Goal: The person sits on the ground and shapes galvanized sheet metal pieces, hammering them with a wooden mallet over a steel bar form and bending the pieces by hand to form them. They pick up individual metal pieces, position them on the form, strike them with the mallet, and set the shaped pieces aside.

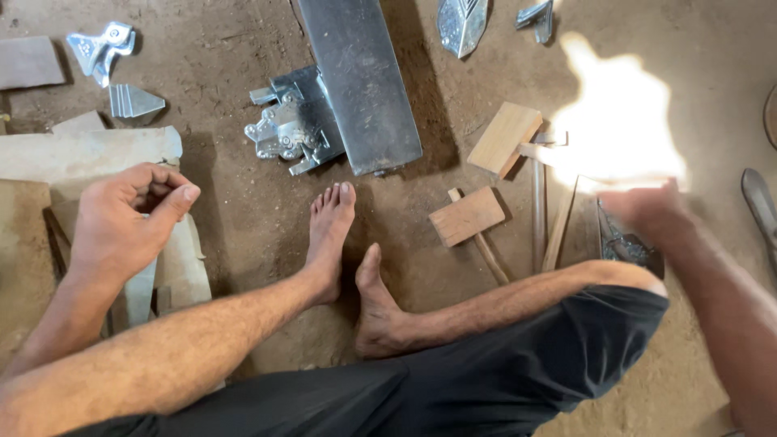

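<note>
Two wooden mallets lie on the dirt floor [243, 202]: one mallet [468, 217] just right of the bare feet [348, 267], a second mallet [506, 137] beyond it, its handle lost in a glaring patch of sunlight [619, 121]. One long grey metal bar [360, 81] runs off the top edge, with a cluster of shiny stamped metal pieces [287, 125] against its left side. Two more stamped pieces [101, 50] lie far left. The left hand [129, 214] is loosely curled, thumb meeting fingers, holding nothing visible, above pale flat slabs [81, 154]. The right hand [647, 206] is blurred beside a dark embossed metal sheet [623, 243]; whether its fingers grip it is unclear.
</note>
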